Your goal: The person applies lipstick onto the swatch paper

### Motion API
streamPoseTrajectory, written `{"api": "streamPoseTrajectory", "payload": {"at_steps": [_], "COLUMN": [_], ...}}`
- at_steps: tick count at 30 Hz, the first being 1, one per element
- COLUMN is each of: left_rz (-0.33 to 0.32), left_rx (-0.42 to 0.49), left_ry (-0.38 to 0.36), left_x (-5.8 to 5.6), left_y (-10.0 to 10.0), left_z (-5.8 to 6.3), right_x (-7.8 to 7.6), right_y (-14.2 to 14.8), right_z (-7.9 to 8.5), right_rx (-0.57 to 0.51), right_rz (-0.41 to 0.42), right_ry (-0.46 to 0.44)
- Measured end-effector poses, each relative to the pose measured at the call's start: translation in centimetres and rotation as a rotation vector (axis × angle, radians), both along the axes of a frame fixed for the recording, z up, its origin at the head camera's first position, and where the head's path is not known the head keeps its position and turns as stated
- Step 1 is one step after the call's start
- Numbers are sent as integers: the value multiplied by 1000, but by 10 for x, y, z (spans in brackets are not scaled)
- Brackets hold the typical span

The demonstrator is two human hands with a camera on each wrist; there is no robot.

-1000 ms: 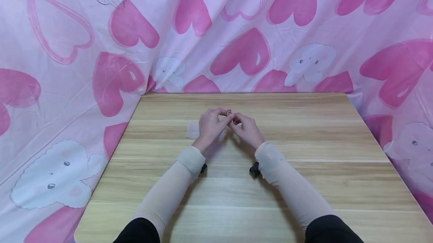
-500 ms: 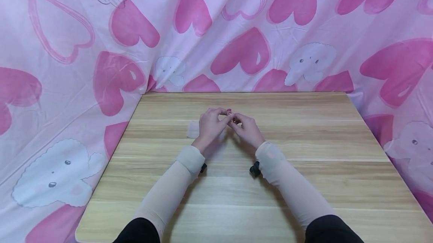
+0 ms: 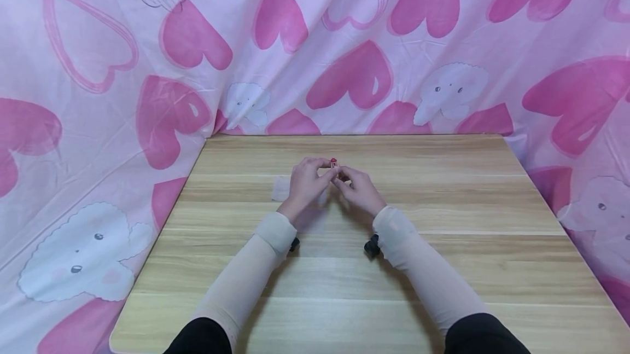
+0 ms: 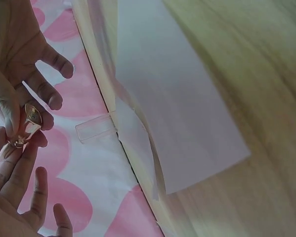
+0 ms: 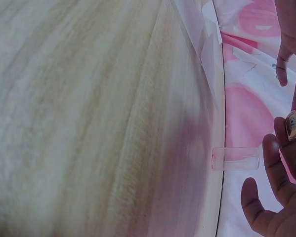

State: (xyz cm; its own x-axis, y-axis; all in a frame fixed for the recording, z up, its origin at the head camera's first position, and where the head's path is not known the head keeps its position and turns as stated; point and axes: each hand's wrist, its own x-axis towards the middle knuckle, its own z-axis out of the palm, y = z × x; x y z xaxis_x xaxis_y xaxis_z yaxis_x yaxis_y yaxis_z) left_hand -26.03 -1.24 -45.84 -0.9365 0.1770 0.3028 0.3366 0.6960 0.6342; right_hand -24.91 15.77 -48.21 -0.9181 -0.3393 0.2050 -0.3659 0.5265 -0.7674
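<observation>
A small lipstick (image 3: 333, 161) with a red tip is held upright above the far part of the table. My left hand (image 3: 307, 180) pinches it from the left, while the thumb and fingers of my right hand (image 3: 361, 187) pinch it from the other side. Between the fingers in the left wrist view shows the gold tube (image 4: 33, 116); its shiny gold base (image 5: 293, 126) appears in the right wrist view. Fingers cover much of the tube. Standing past the hands in both wrist views is a clear, hollow cap (image 4: 96, 127).
A thin whitish sheet (image 4: 187, 113) with a folded or torn strip lies on the wooden table (image 3: 443, 266), partly behind my left hand in the head view. Pink heart-patterned cloth (image 3: 349, 77) hangs along the table's back and sides.
The red tip has come up out of the top of the lipstick tube. Both hands have kept nearly the same place, the right one shifting slightly.
</observation>
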Motion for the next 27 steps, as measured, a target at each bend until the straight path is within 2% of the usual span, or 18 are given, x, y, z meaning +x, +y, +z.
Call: {"api": "streamPoseTrajectory", "payload": {"at_steps": [16,27], "left_rz": [-55,-84], "left_rx": [15,37], "left_ry": [-31,-28], "left_x": [1,0], "left_y": [-5,-8], "left_z": [1,1], "right_x": [1,-2], "right_y": [2,5], "right_z": [1,-1], "right_rx": [-15,-33], "right_rz": [56,104], "right_ry": [-83,-85]}}
